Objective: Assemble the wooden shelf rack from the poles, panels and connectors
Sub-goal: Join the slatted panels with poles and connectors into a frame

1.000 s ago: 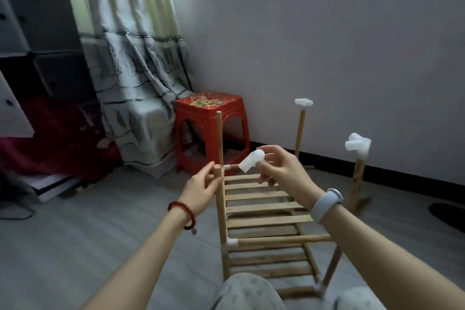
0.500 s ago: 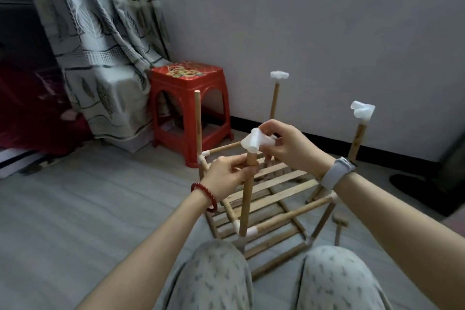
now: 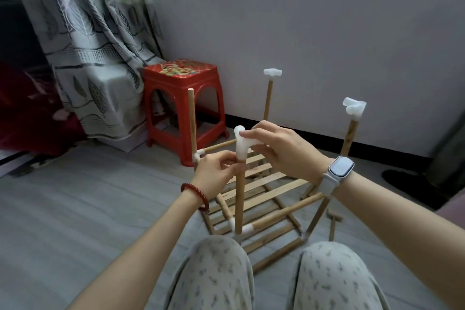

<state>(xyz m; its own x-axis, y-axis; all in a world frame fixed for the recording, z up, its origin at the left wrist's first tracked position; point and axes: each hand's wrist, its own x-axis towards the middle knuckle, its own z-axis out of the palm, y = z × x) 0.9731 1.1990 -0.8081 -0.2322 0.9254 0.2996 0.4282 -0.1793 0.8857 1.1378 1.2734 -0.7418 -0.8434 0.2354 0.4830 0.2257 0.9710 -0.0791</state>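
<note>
The part-built wooden rack (image 3: 261, 184) stands on the floor in front of my knees, with slatted panels low down and upright poles rising from white joints. My left hand (image 3: 214, 173) grips the near upright pole (image 3: 239, 199) just under its top. My right hand (image 3: 281, 151) holds a white plastic connector (image 3: 242, 145) that sits on that pole's top end. The far left pole (image 3: 192, 121) has a bare top. The far pole (image 3: 268, 98) and the right pole (image 3: 351, 133) each carry a white connector (image 3: 272, 73), (image 3: 354, 107).
A red plastic stool (image 3: 185, 106) stands just behind the rack by a patterned curtain (image 3: 95, 33). A short loose pole piece (image 3: 333, 224) lies on the floor to the right. A grey wall runs behind, and a dark object (image 3: 412, 189) sits at the right.
The view dropped and came closer. My left hand shifted from the far left pole to the near pole. My right hand brought the white connector down onto that pole's top.
</note>
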